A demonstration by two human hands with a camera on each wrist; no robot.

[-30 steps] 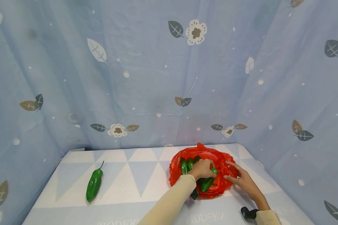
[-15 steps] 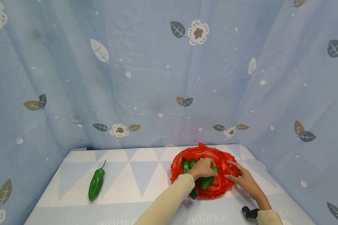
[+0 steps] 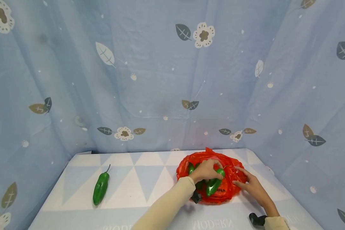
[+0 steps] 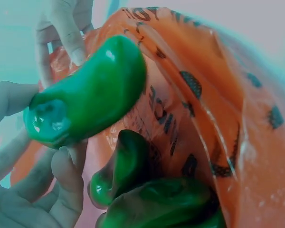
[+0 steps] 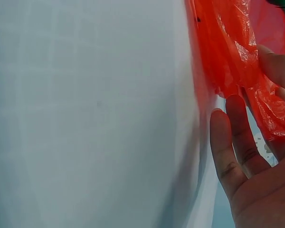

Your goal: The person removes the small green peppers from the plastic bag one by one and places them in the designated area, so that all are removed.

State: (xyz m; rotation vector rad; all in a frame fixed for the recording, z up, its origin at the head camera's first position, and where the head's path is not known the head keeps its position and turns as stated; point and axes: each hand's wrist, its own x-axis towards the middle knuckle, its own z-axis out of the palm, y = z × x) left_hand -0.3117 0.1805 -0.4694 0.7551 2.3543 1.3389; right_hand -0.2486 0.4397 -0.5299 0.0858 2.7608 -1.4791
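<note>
My left hand (image 3: 206, 171) pinches a glossy green chili pepper (image 3: 213, 186) near its stem end, over the crumpled red plastic bag (image 3: 187, 158). In the left wrist view, that pepper is tilted, with its rounded tip clear of several other green peppers (image 4: 166, 204) inside the bag. The hand partly covers those peppers in the head view. At the bag's right side, my right hand (image 3: 253, 187) holds the rim, the thumb inside and fingers outside. Two of its fingers (image 5: 223, 147) extend along the outer side. A lone green chili pepper (image 3: 101, 188) lies far to the left.
The table (image 3: 132, 191) has a white and pale-blue triangle cover with faint lettering near its front edge. A blue curtain (image 3: 155, 80) with leaves and flowers hangs behind and along both sides. Black wrist cameras (image 3: 257, 219) sit on both wrists.
The view has drifted slightly, moving the scene to the right. My left hand has shifted a little left relative to the bag, still pinching the chili pepper. The right hand stays at the rim.
</note>
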